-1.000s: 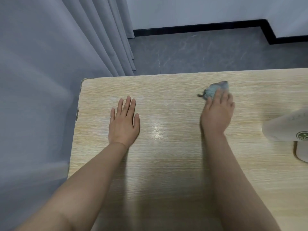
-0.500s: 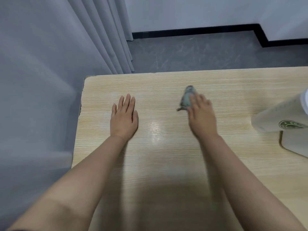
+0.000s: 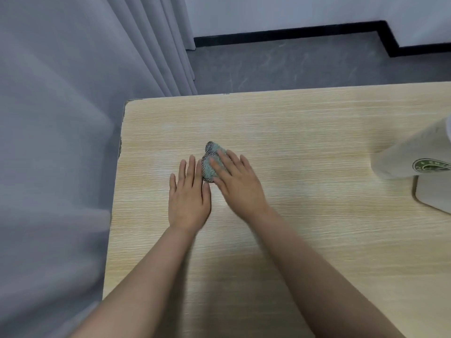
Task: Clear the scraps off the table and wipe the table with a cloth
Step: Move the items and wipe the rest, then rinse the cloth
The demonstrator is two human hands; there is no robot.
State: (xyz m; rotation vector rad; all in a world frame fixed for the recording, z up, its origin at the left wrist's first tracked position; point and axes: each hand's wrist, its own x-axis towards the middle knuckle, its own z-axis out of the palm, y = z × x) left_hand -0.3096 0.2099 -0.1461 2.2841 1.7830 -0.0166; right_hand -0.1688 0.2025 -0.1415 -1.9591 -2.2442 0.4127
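A small bunched grey-green cloth (image 3: pixel 210 160) with a checked edge lies on the light wooden table (image 3: pixel 305 132). My right hand (image 3: pixel 238 181) presses on it with straight fingers, covering its right part. Flat on the table lies my left hand (image 3: pixel 189 195), fingers together, its fingertips right beside the cloth's left edge.
A white paper cup with a green logo (image 3: pixel 412 159) lies tilted at the right edge, over a white object (image 3: pixel 432 191). The table's left edge and far-left corner (image 3: pixel 125 103) border a grey curtain (image 3: pixel 61 118). Grey floor lies beyond.
My right hand has slid the cloth leftward across the table until it reached my left hand. The left hand has stayed flat in place.
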